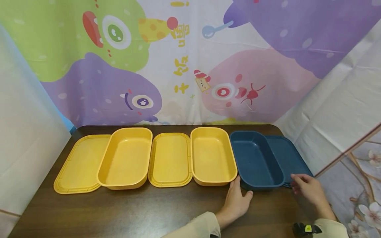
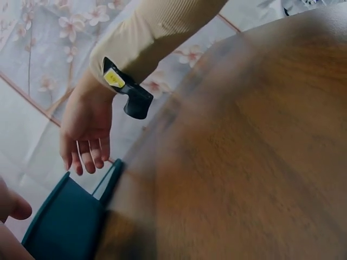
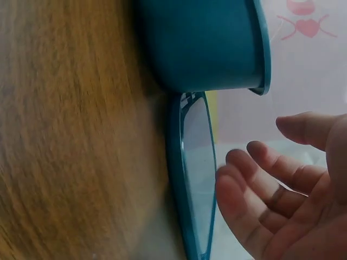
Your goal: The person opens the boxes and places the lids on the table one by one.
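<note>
A dark blue rectangular box (image 1: 257, 158) stands at the right of the row, partly over a matching blue lid (image 1: 287, 155). My left hand (image 1: 236, 201) is at the front, between the blue box and the yellow box (image 1: 212, 155) beside it. Its fingers extend toward the gap and its thumb stands apart; whether the fingertips touch either box is unclear. My right hand (image 1: 309, 190) hovers by the front of the blue lid. In the right wrist view its loosely bent fingers (image 3: 265, 184) hold nothing and appear beside the lid's rim (image 3: 174, 162).
Further left lie a yellow lid (image 1: 170, 158), a bigger yellow box (image 1: 126, 158) and another yellow lid (image 1: 84, 163) partly beneath that box. The dark wooden table (image 1: 143, 211) meets a cartoon-printed curtain (image 1: 190, 109) at the back. White sheeting (image 1: 327, 109) borders the right side.
</note>
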Action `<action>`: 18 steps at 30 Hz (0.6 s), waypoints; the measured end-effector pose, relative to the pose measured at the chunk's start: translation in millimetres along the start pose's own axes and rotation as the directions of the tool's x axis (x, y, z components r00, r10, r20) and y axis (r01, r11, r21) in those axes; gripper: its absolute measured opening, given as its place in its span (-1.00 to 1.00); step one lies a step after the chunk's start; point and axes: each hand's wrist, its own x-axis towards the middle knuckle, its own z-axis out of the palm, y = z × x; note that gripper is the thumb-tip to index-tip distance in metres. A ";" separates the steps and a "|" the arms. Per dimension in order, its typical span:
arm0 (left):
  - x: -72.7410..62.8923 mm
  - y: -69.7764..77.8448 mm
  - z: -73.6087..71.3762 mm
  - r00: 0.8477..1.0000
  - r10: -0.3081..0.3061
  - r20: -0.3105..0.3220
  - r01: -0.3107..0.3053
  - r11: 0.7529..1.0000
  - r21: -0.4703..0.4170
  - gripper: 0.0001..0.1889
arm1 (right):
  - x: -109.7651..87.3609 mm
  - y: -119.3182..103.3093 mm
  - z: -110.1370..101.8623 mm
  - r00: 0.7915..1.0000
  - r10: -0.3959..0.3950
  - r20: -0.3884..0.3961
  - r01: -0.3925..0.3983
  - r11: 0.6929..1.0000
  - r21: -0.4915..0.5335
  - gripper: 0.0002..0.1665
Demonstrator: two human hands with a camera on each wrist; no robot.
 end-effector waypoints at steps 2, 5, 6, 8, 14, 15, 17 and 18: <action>-1.5 0.3 -2.9 1.000 0.002 0.020 -0.002 1.000 0.017 -0.30 | -1.5 -3.4 -1.4 1.000 -0.027 -0.013 0.026 0.998 -0.058 -0.36; -4.3 1.2 -7.6 0.999 0.006 0.045 -0.008 0.999 0.043 -0.33 | -3.1 -7.8 -2.5 0.998 -0.056 -0.019 0.054 0.992 -0.111 -0.34; -5.4 1.8 -9.3 0.999 0.006 0.052 -0.008 0.999 0.046 -0.33 | -3.4 -9.3 -2.6 0.998 -0.059 -0.016 0.057 0.992 -0.112 -0.33; -6.7 3.8 -12.1 0.998 0.003 0.069 -0.007 0.999 0.052 -0.34 | -3.9 -11.5 -2.9 0.998 -0.067 -0.011 0.066 0.991 -0.118 -0.33; -8.7 12.8 -21.0 0.992 -0.006 0.124 -0.004 0.997 0.075 -0.37 | -2.8 -17.7 -5.4 0.992 -0.122 0.013 0.123 0.982 -0.142 -0.36; -9.0 14.1 -22.4 0.992 -0.003 0.127 -0.008 0.997 0.082 -0.37 | -2.5 -18.8 -6.0 0.990 -0.138 0.022 0.140 0.981 -0.137 -0.37; -9.2 15.9 -24.6 0.991 0.000 0.132 -0.012 0.996 0.092 -0.38 | -1.7 -21.5 -7.2 0.985 -0.166 0.045 0.171 0.976 -0.138 -0.38; -9.3 16.6 -25.5 0.991 0.001 0.134 -0.014 0.995 0.095 -0.38 | -1.5 -22.9 -7.4 0.983 -0.175 0.055 0.181 0.974 -0.136 -0.38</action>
